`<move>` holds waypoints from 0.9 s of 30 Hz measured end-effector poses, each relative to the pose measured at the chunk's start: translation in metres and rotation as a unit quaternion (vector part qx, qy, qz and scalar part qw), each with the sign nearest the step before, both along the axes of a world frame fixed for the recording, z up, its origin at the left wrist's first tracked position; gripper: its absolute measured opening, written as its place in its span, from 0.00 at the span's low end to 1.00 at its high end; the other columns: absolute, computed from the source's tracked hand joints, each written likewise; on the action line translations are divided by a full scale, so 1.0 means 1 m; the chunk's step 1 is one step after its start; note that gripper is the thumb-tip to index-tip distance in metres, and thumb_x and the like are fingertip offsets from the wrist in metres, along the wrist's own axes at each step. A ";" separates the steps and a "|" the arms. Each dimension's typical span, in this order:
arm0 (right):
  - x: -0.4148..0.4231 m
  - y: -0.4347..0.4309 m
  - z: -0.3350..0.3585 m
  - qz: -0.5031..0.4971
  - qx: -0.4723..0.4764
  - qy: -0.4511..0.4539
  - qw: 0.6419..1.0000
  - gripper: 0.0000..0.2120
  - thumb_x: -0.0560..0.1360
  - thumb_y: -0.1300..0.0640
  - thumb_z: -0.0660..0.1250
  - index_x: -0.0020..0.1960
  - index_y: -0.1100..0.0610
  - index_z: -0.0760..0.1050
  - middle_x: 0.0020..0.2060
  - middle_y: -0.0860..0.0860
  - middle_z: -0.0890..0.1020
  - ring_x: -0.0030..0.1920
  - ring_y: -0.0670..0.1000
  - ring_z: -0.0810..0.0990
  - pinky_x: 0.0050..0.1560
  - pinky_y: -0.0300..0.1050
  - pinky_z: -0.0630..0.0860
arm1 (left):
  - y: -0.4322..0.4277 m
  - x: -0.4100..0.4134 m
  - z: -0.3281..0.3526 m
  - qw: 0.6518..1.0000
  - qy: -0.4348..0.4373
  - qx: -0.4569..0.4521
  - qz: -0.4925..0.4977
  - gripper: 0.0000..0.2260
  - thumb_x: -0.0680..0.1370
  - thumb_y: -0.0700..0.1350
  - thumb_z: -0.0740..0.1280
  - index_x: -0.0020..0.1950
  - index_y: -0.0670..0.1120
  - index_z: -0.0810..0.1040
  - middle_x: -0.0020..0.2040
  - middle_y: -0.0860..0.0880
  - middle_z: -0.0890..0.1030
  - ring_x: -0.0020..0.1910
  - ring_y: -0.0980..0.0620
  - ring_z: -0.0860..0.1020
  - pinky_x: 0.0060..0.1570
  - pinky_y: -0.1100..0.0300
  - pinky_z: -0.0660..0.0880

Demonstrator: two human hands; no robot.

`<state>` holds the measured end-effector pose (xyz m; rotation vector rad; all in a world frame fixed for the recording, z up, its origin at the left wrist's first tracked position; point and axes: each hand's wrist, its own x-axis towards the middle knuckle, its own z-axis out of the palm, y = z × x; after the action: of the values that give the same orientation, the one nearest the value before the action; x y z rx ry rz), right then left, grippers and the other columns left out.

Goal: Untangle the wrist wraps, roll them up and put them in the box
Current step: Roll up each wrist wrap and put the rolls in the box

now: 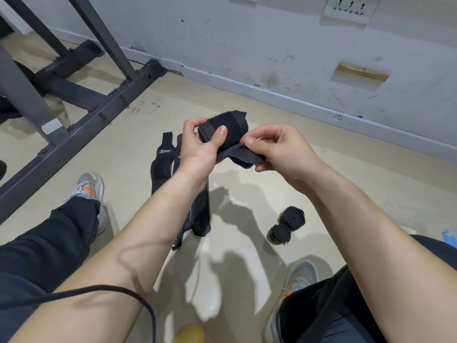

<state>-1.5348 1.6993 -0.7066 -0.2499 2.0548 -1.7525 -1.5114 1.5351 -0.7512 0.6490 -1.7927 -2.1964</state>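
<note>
A black wrist wrap (231,131), partly rolled, is held above the floor between both hands. My left hand (197,147) grips the rolled part, thumb pressed on top. My right hand (279,151) pinches the wrap's loose tail between thumb and fingers. On the floor below lie two unrolled black wraps (162,167), one with a white logo, the other (200,206) partly hidden by my left forearm. Two rolled wraps (286,225) sit together on the floor at the right. No box is visible.
A dark metal gym frame (81,112) stands on the floor at the left. A grey wall with a baseboard (272,92) runs across the back. My legs and grey-orange shoes (91,191) flank the wraps. A black cable (138,300) crosses my left forearm.
</note>
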 end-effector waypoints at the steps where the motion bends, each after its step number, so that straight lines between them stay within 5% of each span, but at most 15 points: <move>1: -0.001 0.001 0.000 0.007 -0.012 -0.003 1.000 0.05 0.81 0.63 0.68 0.49 0.60 0.82 0.37 0.55 0.81 0.32 0.49 0.79 0.34 0.39 0.78 | 0.001 0.003 -0.001 1.000 0.004 -0.009 -0.012 0.13 0.81 0.41 0.71 0.61 0.51 0.71 0.54 0.46 0.80 0.48 0.50 0.83 0.44 0.55 0.83; 4: -0.005 0.004 0.003 0.024 -0.039 -0.030 0.998 0.10 0.81 0.69 0.62 0.51 0.64 0.82 0.37 0.55 0.81 0.29 0.47 0.78 0.36 0.40 0.80 | 0.006 0.010 -0.004 0.998 0.013 -0.020 -0.051 0.11 0.82 0.40 0.70 0.61 0.51 0.74 0.55 0.46 0.80 0.47 0.52 0.84 0.44 0.56 0.83; 8: -0.011 0.010 0.004 0.050 -0.082 -0.081 0.992 0.18 0.67 0.70 0.60 0.52 0.65 0.81 0.32 0.55 0.82 0.32 0.50 0.81 0.43 0.45 0.82 | 0.010 0.014 -0.005 0.996 -0.007 -0.009 -0.093 0.11 0.83 0.41 0.68 0.61 0.56 0.81 0.63 0.48 0.80 0.58 0.45 0.84 0.51 0.50 0.84; 12: -0.013 0.018 0.005 0.105 -0.061 -0.050 0.991 0.19 0.65 0.71 0.66 0.54 0.61 0.81 0.33 0.52 0.84 0.35 0.50 0.83 0.47 0.44 0.83 | 0.008 0.016 -0.002 0.992 -0.022 0.026 -0.123 0.12 0.83 0.39 0.66 0.61 0.55 0.82 0.62 0.44 0.82 0.56 0.44 0.83 0.50 0.51 0.83; 17: -0.017 0.014 -0.001 0.067 0.033 0.068 0.995 0.04 0.78 0.65 0.71 0.44 0.60 0.80 0.29 0.51 0.78 0.28 0.49 0.76 0.34 0.43 0.77 | 0.013 0.020 0.005 0.988 -0.048 0.034 -0.144 0.15 0.78 0.39 0.66 0.57 0.55 0.84 0.57 0.45 0.84 0.54 0.46 0.83 0.61 0.41 0.80; 23: -0.021 0.011 -0.011 -0.002 0.150 0.230 0.962 0.11 0.75 0.55 0.74 0.36 0.47 0.76 0.24 0.43 0.62 0.28 0.45 0.61 0.32 0.42 0.59 | 0.024 0.027 0.004 0.985 -0.037 0.058 -0.156 0.13 0.77 0.42 0.64 0.58 0.50 0.84 0.52 0.47 0.84 0.53 0.47 0.83 0.61 0.36 0.79; 27: -0.019 0.005 -0.016 -0.038 0.176 0.260 0.949 0.12 0.74 0.53 0.74 0.36 0.46 0.74 0.27 0.44 0.65 0.29 0.44 0.65 0.31 0.37 0.60 | 0.028 0.028 0.004 0.988 -0.032 0.066 -0.138 0.09 0.82 0.55 0.65 0.53 0.53 0.83 0.52 0.48 0.84 0.53 0.50 0.84 0.55 0.44 0.83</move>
<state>-1.5543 1.7048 -0.7224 -0.5777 2.7371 -1.4221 -1.4835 1.5628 -0.7470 0.5306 -1.8785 -2.5198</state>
